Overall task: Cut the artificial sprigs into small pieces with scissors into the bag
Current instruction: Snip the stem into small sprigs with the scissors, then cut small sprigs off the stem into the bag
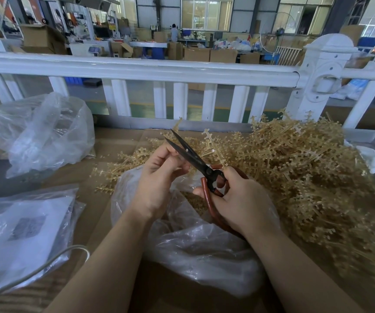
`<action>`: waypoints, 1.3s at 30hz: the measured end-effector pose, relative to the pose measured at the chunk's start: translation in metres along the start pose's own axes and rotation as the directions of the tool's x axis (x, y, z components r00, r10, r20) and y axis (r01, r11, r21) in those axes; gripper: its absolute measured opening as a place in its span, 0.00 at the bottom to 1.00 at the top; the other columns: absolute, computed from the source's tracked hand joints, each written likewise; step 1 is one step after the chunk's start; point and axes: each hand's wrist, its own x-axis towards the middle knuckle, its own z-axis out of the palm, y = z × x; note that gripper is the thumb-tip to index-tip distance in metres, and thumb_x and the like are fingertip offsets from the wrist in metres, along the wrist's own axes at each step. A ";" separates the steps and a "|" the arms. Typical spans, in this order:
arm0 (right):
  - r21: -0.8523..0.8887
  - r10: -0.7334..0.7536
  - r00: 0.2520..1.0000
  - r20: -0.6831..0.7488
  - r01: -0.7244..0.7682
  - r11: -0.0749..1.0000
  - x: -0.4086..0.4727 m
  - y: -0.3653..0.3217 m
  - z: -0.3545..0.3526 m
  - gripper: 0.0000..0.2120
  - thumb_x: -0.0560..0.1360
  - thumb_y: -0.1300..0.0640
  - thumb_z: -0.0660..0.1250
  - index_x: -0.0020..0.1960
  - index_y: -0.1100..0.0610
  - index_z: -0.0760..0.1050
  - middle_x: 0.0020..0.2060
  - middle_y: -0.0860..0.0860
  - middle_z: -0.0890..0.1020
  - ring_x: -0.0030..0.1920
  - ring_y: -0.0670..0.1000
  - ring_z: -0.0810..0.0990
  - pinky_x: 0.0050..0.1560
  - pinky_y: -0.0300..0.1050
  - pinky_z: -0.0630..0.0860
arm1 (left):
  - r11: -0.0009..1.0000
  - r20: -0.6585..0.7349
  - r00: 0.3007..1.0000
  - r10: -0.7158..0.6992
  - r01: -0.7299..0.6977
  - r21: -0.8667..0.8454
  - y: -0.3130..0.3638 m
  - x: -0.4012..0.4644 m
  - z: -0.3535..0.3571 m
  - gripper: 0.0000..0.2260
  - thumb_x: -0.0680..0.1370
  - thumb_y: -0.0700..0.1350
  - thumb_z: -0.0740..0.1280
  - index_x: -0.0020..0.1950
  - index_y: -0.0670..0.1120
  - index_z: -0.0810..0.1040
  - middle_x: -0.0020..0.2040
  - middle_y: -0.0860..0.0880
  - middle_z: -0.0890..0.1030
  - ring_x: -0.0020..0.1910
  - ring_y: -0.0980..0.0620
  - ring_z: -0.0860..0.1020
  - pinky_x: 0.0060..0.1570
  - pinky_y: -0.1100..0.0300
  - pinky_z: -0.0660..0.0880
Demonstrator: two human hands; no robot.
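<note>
Some cut pieces lie in the bag [204,249] at lower centre; right hand [234,197] grips the spread-bladed scissors [195,161], left hand [161,175] pinches a sprig stub, and the large pile of sprigs [306,172] at right remains uncut.

Worktop [123,213]: brown surface, sheeted with what looks like cardboard. Far edge runs along a white railing [136,68]. Lying directly on it: a large heap of tan artificial sprigs [306,177] on the right side; a clear plastic bag [204,251] at centre, near edge; a crumpled clear bag [46,132] at far left; a flat clear packet [21,233] at near left, with a pale cable [46,265] lying over it.
</note>
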 end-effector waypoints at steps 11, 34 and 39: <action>-0.050 -0.025 0.999 -0.032 0.023 0.998 0.002 0.000 0.002 0.32 0.66 0.16 0.51 0.47 0.44 0.64 0.38 0.41 0.78 0.36 0.48 0.81 0.33 0.49 0.81 | 0.991 -0.033 0.998 -0.052 0.048 -0.122 0.004 0.000 0.003 0.04 0.77 0.40 0.65 0.44 0.46 0.78 0.45 0.45 0.82 0.47 0.43 0.80 0.54 0.46 0.75; 0.357 0.146 0.981 -0.127 -0.092 0.930 -0.001 0.008 0.006 0.32 0.65 0.16 0.55 0.45 0.44 0.71 0.33 0.42 0.81 0.36 0.42 0.81 0.37 0.51 0.81 | 0.799 -0.109 0.956 -0.272 0.161 -0.579 0.006 0.005 -0.006 0.10 0.81 0.43 0.63 0.44 0.45 0.81 0.42 0.51 0.84 0.42 0.56 0.83 0.47 0.59 0.81; 0.352 0.119 0.991 -0.054 -0.092 0.932 -0.002 0.001 0.001 0.30 0.65 0.19 0.59 0.46 0.44 0.75 0.35 0.44 0.81 0.38 0.45 0.81 0.41 0.52 0.80 | 0.691 -0.159 0.932 -0.326 0.120 -0.713 0.009 0.007 -0.014 0.19 0.83 0.44 0.61 0.36 0.45 0.85 0.42 0.49 0.85 0.46 0.54 0.85 0.49 0.57 0.81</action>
